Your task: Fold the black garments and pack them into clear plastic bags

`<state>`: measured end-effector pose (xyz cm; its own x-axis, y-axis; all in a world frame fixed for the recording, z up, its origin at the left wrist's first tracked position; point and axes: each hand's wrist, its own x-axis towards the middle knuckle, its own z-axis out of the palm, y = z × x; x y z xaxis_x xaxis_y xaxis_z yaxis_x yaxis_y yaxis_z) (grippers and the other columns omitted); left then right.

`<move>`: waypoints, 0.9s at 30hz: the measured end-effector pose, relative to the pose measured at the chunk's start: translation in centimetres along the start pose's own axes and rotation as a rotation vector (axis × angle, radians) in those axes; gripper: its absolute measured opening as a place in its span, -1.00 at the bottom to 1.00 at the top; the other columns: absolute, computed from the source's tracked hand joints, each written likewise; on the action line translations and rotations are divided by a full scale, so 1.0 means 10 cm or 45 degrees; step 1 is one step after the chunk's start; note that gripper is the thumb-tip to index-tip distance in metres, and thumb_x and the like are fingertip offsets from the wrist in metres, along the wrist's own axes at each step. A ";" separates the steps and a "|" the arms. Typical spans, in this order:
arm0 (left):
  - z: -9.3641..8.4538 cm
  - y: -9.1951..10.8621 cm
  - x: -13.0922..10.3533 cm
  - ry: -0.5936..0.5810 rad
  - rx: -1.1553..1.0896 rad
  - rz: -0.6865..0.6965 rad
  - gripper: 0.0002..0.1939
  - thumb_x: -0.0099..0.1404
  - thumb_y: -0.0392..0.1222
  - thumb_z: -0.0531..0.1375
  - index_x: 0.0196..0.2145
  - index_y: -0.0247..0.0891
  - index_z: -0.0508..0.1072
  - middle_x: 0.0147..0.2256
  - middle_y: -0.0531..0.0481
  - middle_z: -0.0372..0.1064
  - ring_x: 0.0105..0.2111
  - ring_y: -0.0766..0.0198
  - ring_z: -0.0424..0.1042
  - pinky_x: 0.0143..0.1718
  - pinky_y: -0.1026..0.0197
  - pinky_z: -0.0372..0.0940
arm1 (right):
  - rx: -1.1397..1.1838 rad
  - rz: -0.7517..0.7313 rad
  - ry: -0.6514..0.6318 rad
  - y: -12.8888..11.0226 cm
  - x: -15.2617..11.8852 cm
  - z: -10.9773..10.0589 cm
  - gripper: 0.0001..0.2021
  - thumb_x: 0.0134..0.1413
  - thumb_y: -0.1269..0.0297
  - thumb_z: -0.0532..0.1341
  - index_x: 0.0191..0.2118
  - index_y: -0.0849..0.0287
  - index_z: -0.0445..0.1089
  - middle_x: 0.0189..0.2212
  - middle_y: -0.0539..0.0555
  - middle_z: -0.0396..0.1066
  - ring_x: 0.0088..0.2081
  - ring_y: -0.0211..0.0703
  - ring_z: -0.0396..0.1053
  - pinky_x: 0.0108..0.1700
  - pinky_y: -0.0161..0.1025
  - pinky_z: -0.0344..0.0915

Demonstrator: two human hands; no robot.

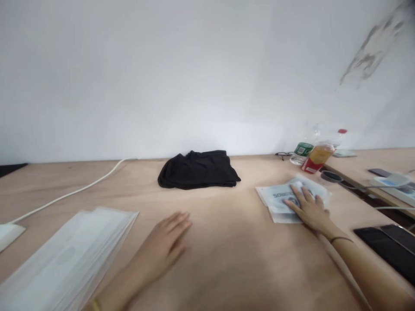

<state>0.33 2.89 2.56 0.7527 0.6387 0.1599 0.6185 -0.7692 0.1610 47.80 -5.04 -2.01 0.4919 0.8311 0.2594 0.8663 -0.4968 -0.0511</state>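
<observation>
My right hand (308, 209) lies with spread fingers on a printed, whitish plastic packet (280, 194) at the right of the table. Part of the packet is hidden under the palm. My left hand (168, 237) is slightly blurred and holds nothing; its fingers are stretched out over the bare wood. To its left lies a stack of translucent white plastic bags (71, 255). A folded black cloth (199, 169) rests near the wall, beyond both hands and apart from them.
Two plastic bottles, one green-labelled (304, 150) and one with a red and yellow label (319, 156), stand at the back right by glasses (283, 154). Black phones (387, 248) lie at the right edge. A white cable (74, 190) crosses the left side.
</observation>
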 end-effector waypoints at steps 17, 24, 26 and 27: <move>-0.01 -0.63 1.31 0.191 0.223 -0.115 -0.75 0.34 -0.20 0.04 -0.08 -0.25 0.40 -0.12 -0.11 0.43 -0.07 0.10 0.33 -0.02 0.07 0.17 | 0.301 -0.719 0.258 -1.69 0.87 -0.27 -0.77 0.21 0.40 0.01 -0.21 0.17 0.42 -0.20 0.18 0.46 -0.08 -0.01 0.32 -0.14 -0.12 0.15; -0.30 -0.78 1.06 0.249 0.302 -0.187 -0.60 0.22 -0.51 -0.11 -0.14 -0.32 0.40 -0.19 -0.21 0.39 -0.15 0.07 0.37 -0.12 0.06 0.25 | 0.339 -0.830 0.291 -1.49 0.60 -0.54 -0.76 0.21 0.42 -0.01 -0.25 0.18 0.41 -0.23 0.19 0.47 -0.10 0.04 0.33 -0.08 -0.06 0.14; -0.43 -0.75 0.68 0.252 0.288 -0.162 -0.57 0.22 -0.49 -0.13 -0.09 -0.29 0.40 -0.13 -0.21 0.41 -0.11 0.08 0.39 -0.08 0.07 0.26 | 0.385 -0.917 0.197 -1.37 0.32 -0.65 -0.75 0.19 0.44 -0.01 -0.27 0.14 0.41 -0.26 0.16 0.48 -0.12 0.01 0.35 -0.09 -0.08 0.16; -0.48 -0.71 0.44 0.233 0.261 -0.134 -0.55 0.23 -0.47 -0.13 -0.06 -0.25 0.40 -0.10 -0.18 0.42 -0.09 0.09 0.40 -0.06 0.08 0.27 | 0.433 -0.953 0.091 -1.29 0.15 -0.72 -0.75 0.17 0.45 0.00 -0.28 0.12 0.42 -0.29 0.13 0.48 -0.16 -0.01 0.37 -0.11 -0.10 0.19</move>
<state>-1.88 11.27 6.81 0.6401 0.6943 0.3289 0.7378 -0.6749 -0.0113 36.71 0.84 5.99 -0.2226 0.8886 0.4012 0.9473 0.2943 -0.1263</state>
